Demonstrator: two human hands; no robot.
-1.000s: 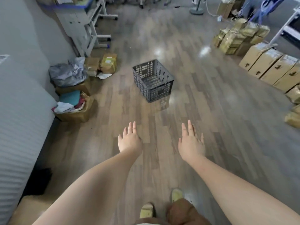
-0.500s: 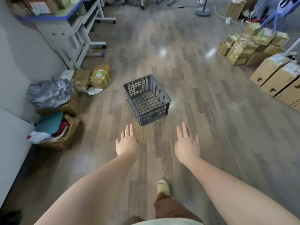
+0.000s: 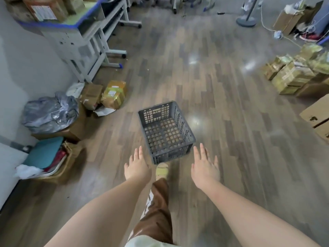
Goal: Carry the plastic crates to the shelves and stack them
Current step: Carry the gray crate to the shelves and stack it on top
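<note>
Now you are at the reach — the crate [image 3: 166, 131] sits on the floor [image 3: 231, 122] right ahead of you, and neither hand has it yet. Your left hand [image 3: 137, 168] is spread flat, fingers loose, holding nothing, just short of the crate's near left corner. Your right hand [image 3: 204, 169] is likewise splayed and bare of any load, just off the near right corner. One foot [image 3: 161, 171] is planted close against the near wall.

So the step in hand looks like the pickup, with carrying and stacking all to come; no shelf that plainly waits for the crate is certain from here, though a metal rack [image 3: 85, 43] stands at the far left.

Next, you would likely bend, set a palm on each side wall and close under the rim — the crate is too wide for one hand.

As for the make: dark grey moulded plastic, square, open-topped, walls and base pierced in a grid so the floor shows through. It is empty, so probably light and stiff. The floor is glossy wood-look plank, likely slick underfoot. Cardboard boxes [image 3: 288, 77] lie well apart to your right.
</note>
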